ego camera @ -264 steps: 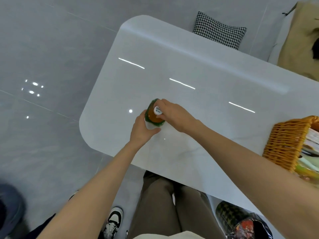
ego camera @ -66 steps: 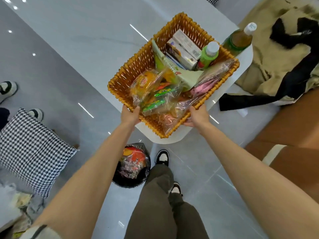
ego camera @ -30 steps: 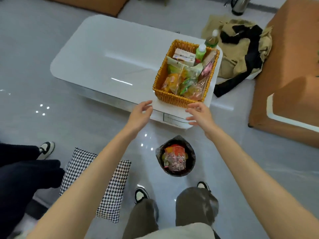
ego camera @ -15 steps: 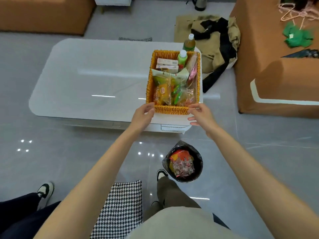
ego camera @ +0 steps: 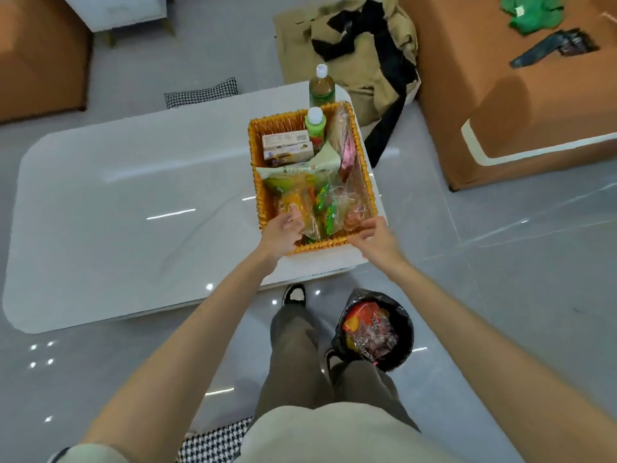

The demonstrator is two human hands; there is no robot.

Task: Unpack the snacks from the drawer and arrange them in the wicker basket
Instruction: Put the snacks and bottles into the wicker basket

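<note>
The white table (ego camera: 117, 212) lies beneath the wicker basket (ego camera: 258, 195) as you stand over it. A black-lined bin (ego camera: 405, 325) sits on the floor on the basket's near side. A tea bottle (ego camera: 321, 86) stands upright just beyond the basket's far rim, and a green bottle (ego camera: 315, 128) stands inside along that far side. Snack packets (ego camera: 325, 208) fill the basket's near half. Your left hand (ego camera: 282, 233) curls over the basket's near-left corner onto a yellow packet (ego camera: 293, 202). Your right hand (ego camera: 375, 238) rests, fingers narrow, at the near-right corner. Whether either hand grips cannot be told.
</note>
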